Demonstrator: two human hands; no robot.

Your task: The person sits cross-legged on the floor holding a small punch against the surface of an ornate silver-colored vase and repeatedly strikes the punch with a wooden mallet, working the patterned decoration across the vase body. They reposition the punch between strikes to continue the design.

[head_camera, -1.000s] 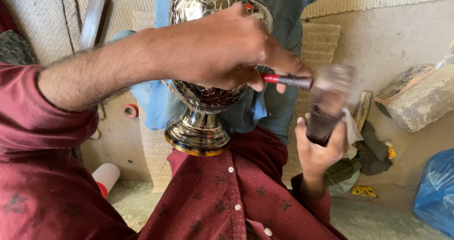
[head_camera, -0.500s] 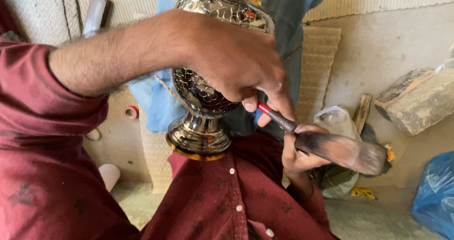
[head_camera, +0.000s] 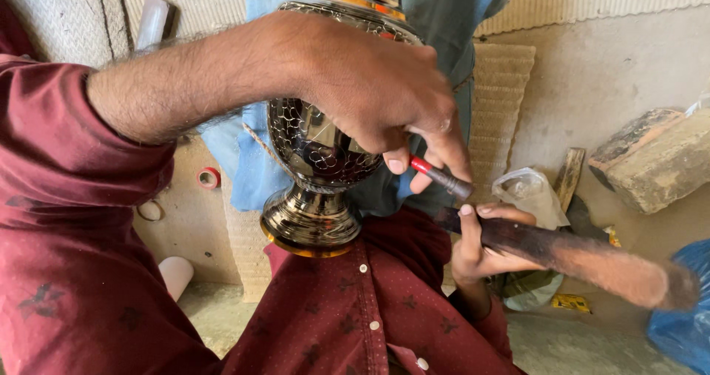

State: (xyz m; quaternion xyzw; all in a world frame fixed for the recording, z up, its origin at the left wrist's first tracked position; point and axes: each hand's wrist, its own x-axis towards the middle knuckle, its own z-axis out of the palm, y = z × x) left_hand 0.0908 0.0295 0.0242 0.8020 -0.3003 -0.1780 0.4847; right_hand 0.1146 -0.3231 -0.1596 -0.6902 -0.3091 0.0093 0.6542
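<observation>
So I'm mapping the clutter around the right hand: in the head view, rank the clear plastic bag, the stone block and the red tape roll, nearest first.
From the right hand:
1. Clear plastic bag, just above and to its right.
2. Stone block, far right by the wall.
3. Red tape roll, far left, beyond the metal vase.

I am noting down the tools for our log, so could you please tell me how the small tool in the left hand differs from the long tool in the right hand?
The small tool is short and thin, with a red band and a dark tip; the long tool is thicker, dark and blurred at its far end. The left hand pinches the small tool in its fingertips beside the metal vase; the right hand wraps round the long tool. Both are hand-held and meet just below the vase's bowl.
</observation>
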